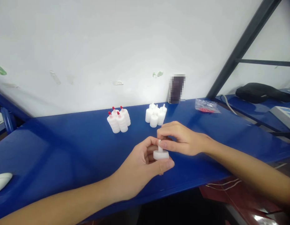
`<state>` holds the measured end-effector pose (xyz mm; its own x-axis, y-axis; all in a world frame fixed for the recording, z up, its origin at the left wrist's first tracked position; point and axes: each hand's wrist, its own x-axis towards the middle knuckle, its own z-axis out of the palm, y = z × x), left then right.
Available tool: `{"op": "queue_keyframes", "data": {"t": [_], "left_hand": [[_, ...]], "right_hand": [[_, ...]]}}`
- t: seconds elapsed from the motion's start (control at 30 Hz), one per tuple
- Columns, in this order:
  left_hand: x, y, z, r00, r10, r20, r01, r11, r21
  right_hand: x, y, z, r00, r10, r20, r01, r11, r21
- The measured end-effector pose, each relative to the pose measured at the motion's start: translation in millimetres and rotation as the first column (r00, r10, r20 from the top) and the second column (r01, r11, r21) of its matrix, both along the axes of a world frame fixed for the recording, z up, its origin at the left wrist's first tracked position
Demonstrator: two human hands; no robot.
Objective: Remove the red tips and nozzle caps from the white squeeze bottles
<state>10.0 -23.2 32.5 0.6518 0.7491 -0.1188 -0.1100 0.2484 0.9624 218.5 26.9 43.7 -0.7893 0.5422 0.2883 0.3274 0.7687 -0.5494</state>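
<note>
1. Left hand [135, 172]: fingers and thumb wrapped round a white bottle [161, 155], held upright above the desk near its front edge.
2. Right hand [184, 139]: thumb and fingertips at the spout of that same bottle; no red tip seen on it.
3. Finished-looking: four red-tipped bottles [121, 123], standing in a tight cluster at the back, left of centre.
4. Without red tips: the white cluster [154, 120] right of those, about five pieces. Some have thin spouts; front ones look flat-topped. Exact count unclear, overlap. Looks like partway, judging by the split.
5. Clear plastic bag [207, 106] with small red pieces inside, at the back right.
6. Surface: blue desk [88, 150], pushed against a white wall [88, 47] with peeling bits of tape.
7. Pixelated dark object [177, 89] leaning on wall; smooth white object [2, 182] at left edge, maybe a mouse.
8. Right: dark metal frame [243, 43], black item [254, 92], pale box [284, 116]. Reddish floor [240, 200] with cables below.
</note>
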Motion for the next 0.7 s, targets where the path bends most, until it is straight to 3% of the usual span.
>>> {"op": "queue_keyframes", "data": {"t": [0.17, 0.37, 0.53, 0.63, 0.7], "left_hand": [[-18, 27, -2.8, 0.992, -0.087, -0.091, 0.095, 0.992, 0.079], [-24, 39, -16.4, 0.999, -0.047, -0.018, 0.049, 0.991, 0.125], [-30, 47, -27.6, 0.996, -0.087, -0.027, 0.091, 0.970, 0.224], [-37, 51, -32.1, 0.998, -0.017, -0.066, 0.036, 0.956, 0.293], [-43, 53, -31.4, 0.983, 0.135, -0.127, -0.066, 0.894, 0.444]], "right_hand": [[-10, 2, 7.4, 0.995, -0.090, 0.040, 0.087, 0.993, 0.081], [-19, 10, 10.2, 0.999, 0.014, -0.028, -0.013, 0.999, 0.044], [-23, 13, 2.3, 1.000, 0.025, -0.010, -0.022, 0.983, 0.184], [-21, 17, 1.7, 0.996, -0.011, -0.094, 0.031, 0.975, 0.220], [-16, 23, 4.2, 0.981, -0.067, -0.182, 0.111, 0.964, 0.242]]}}
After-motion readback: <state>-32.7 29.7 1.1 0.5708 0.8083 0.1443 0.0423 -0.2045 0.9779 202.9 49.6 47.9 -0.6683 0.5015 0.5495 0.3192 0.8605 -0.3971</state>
